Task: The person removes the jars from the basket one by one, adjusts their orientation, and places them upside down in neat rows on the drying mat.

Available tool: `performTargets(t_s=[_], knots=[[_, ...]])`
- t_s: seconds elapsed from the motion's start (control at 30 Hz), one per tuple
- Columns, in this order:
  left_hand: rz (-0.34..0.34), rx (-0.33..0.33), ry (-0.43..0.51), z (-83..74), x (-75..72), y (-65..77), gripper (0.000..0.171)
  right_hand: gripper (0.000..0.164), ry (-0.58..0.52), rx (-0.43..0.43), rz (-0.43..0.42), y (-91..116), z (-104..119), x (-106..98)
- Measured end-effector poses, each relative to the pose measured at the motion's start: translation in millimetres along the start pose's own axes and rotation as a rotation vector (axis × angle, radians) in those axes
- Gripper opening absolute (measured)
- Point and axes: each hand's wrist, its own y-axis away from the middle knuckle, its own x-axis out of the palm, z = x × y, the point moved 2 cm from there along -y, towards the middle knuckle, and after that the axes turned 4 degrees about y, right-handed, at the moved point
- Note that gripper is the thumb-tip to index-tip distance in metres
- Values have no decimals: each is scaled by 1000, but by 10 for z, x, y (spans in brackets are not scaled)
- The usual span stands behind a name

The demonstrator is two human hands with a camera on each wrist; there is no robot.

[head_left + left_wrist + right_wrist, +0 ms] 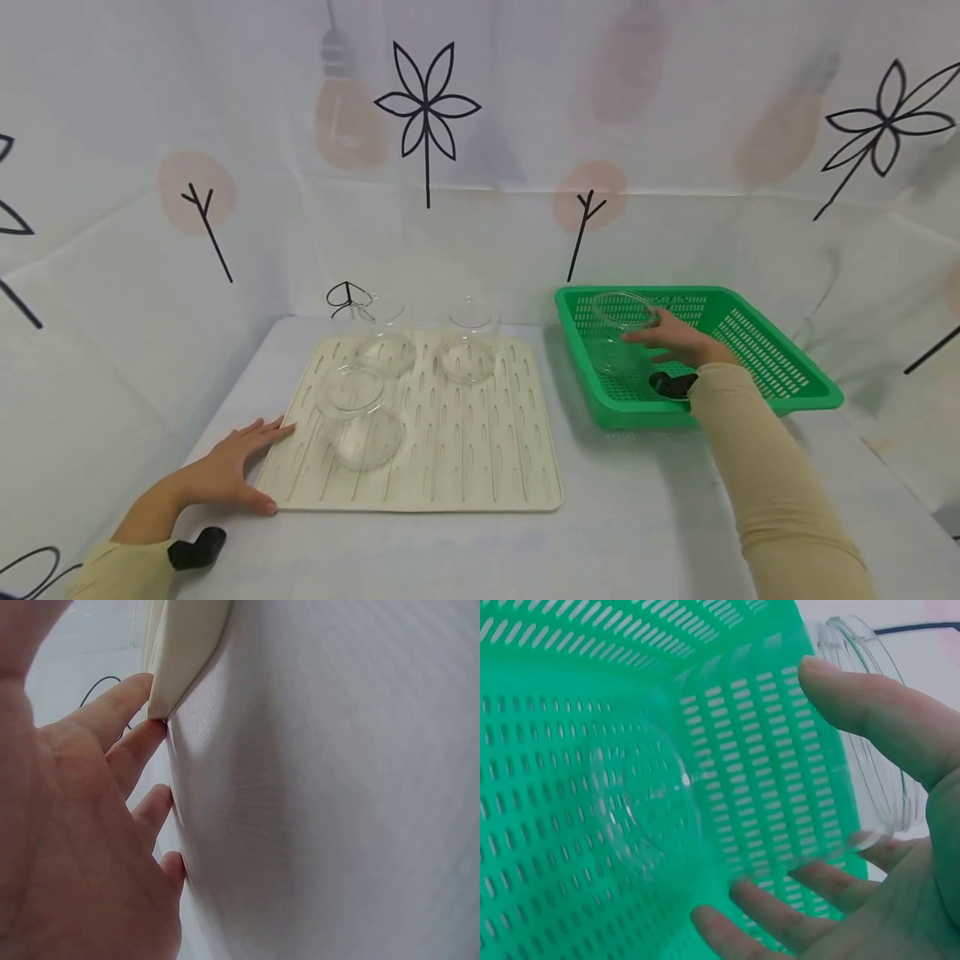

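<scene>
In the green basket (600,408) a clear jar (617,360) stands with its wide rim up. My right hand (675,340) reaches around this jar from the right. In the right wrist view its thumb overlaps the jar near the rim, while the spread fingers (780,911) lie along the opposite side. Firm contact is hard to make out. Three similar clear jars (365,442) stand on the cream ribbed mat (420,492). With thumb and fingers spread, my left hand (225,468) rests along the mat's left edge. A fingertip meets the mat's rim in the left wrist view.
A white cloth (465,558) covers the table under the mat and basket. Behind stands a white curtain (495,242) printed with flowers and bulbs. The basket's raised rim surrounds the jar and my right hand. A black camera mount (197,548) sits on my left wrist.
</scene>
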Motion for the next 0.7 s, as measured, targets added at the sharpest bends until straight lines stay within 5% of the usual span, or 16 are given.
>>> performTargets(t_s=[0.7], knots=[[-4,1,8,-7,12,8,98,97,43,-28,-186,-145,241,159]])
